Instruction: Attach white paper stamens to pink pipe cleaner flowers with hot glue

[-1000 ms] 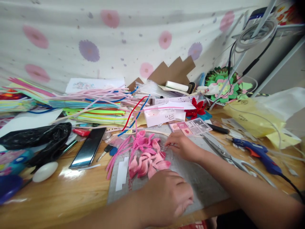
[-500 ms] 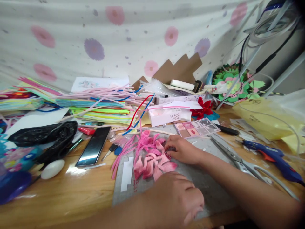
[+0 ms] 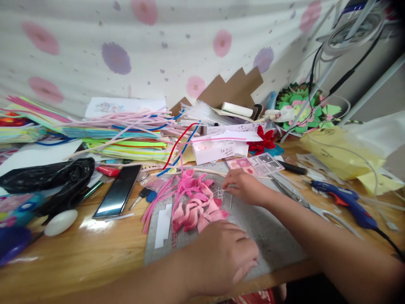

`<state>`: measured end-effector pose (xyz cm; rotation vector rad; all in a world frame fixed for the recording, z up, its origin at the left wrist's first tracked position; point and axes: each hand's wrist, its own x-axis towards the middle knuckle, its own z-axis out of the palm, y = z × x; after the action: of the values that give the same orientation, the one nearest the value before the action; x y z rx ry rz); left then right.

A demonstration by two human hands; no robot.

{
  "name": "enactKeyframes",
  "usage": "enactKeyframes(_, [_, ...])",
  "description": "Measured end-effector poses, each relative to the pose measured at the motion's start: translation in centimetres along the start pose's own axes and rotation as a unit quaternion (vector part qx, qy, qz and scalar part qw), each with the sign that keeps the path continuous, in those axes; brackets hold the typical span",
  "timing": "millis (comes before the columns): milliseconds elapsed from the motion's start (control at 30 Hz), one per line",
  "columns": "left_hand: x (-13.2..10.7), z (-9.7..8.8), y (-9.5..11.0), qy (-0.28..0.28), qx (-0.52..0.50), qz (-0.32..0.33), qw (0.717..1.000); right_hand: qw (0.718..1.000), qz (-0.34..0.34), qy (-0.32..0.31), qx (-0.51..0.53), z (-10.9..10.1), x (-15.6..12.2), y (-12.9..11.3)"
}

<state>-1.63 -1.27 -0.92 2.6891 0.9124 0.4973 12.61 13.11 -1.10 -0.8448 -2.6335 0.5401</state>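
Note:
My right hand [image 3: 245, 186] reaches across the grey cutting mat [image 3: 272, 236] and pinches at thin clear bits beside a heap of pink petals [image 3: 198, 204]; what its fingers hold is too small to name. My left hand [image 3: 223, 255] rests near the mat's front edge in a loose fist, its knuckles towards the camera, just in front of the petals. Loose pink pipe cleaners [image 3: 156, 200] lie to the left of the petals.
A phone [image 3: 117, 191], black plastic bag [image 3: 47, 179] and white oval object [image 3: 60, 222] lie to the left. Scissors [image 3: 303, 200] and a blue glue gun [image 3: 343, 200] lie at right. A small white box [image 3: 220, 150], palette card [image 3: 255, 164], stacked coloured sheets [image 3: 120, 143] and red flower [image 3: 264, 141] sit behind.
My right hand has drawn back a little from the petals and now pinches at clear bits beside them. My left hand has stayed in place; the view has shifted slightly.

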Motion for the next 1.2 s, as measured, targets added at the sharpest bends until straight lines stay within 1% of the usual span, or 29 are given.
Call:
enactKeyframes(167, [0.0, 0.1, -0.1, 0.000, -0.006, 0.005, 1.000, 0.995, -0.039, -0.087, 0.004, -1.5, -2.2, 0.7])
enactKeyframes(233, [0.0, 0.1, -0.1, -0.004, -0.007, 0.009, 1.000, 0.993, -0.047, -0.108, 0.009, -1.3, -2.4, 0.6])
enactKeyframes(267, [0.0, 0.1, -0.1, -0.005, -0.006, 0.008, 1.000, 0.993, -0.046, -0.107, 0.009, -0.9, -2.3, 0.5])
enactKeyframes(400, [0.0, 0.1, 0.0, -0.005, -0.006, -0.003, 1.000, 0.998, -0.025, -0.053, 0.010, 0.4, -0.9, 0.0])
enactKeyframes(433, [0.0, 0.1, 0.0, -0.004, -0.007, -0.005, 1.000, 0.999, -0.017, -0.040, 0.014, 0.3, -0.7, 0.1])
enactKeyframes(500, [0.0, -0.1, 0.1, 0.001, -0.009, -0.006, 1.000, 1.000, 0.007, -0.009, 0.024, -0.8, -1.0, 0.5])
enactKeyframes(567, [0.1, -0.3, 0.1, 0.010, -0.015, -0.008, 1.000, 0.998, 0.049, 0.028, 0.034, -2.5, -2.2, 1.5])
enactKeyframes(633, [0.1, -0.4, 0.1, 0.018, -0.022, -0.010, 1.000, 0.992, 0.098, 0.060, 0.045, -4.2, -4.1, 2.7])
enactKeyframes(700, [0.1, -0.4, 0.1, 0.021, -0.027, -0.012, 0.999, 0.986, 0.135, 0.076, 0.064, -5.4, -5.9, 3.7])
enactKeyframes(800, [0.1, -0.3, 0.0, 0.023, -0.036, -0.021, 0.999, 0.977, 0.154, 0.079, 0.126, -5.7, -7.8, 4.3])
enactKeyframes(867, [0.2, -0.3, 0.0, 0.040, -0.063, -0.045, 0.996, 0.970, 0.149, 0.080, 0.176, -5.3, -8.1, 3.7])
enactKeyframes(900, [0.2, -0.4, 0.0, 0.055, -0.087, -0.069, 0.992, 0.964, 0.142, 0.089, 0.208, -5.0, -8.2, 3.1])
enactKeyframes(933, [0.2, -0.6, -0.1, 0.078, -0.120, -0.100, 0.985, 0.952, 0.133, 0.105, 0.255, -4.8, -8.1, 2.3])
enactKeyframes(967, [0.3, -0.7, -0.2, 0.105, -0.164, -0.133, 0.972, 0.933, 0.121, 0.126, 0.316, -4.5, -8.0, 1.5])
enactKeyframes(1000, [0.3, -0.9, -0.2, 0.136, -0.217, -0.160, 0.953, 0.902, 0.106, 0.147, 0.392, -4.2, -7.9, 0.5])
enactKeyframes(1033, [0.3, -1.1, -0.3, 0.168, -0.275, -0.179, 0.929, 0.864, 0.090, 0.162, 0.468, -3.9, -7.9, -0.4])
enactKeyframes(1100, [0.1, -1.3, -0.3, 0.222, -0.388, -0.184, 0.875, 0.793, 0.058, 0.162, 0.584, -3.4, -7.7, -2.2])
enactKeyframes(1133, [0.0, -1.4, -0.3, 0.238, -0.436, -0.176, 0.850, 0.772, 0.046, 0.149, 0.617, -3.2, -7.6, -2.9])
enactKeyframes(1200, [-0.2, -1.4, -0.2, 0.247, -0.511, -0.151, 0.809, 0.744, 0.035, 0.122, 0.656, -2.8, -7.5, -3.9])
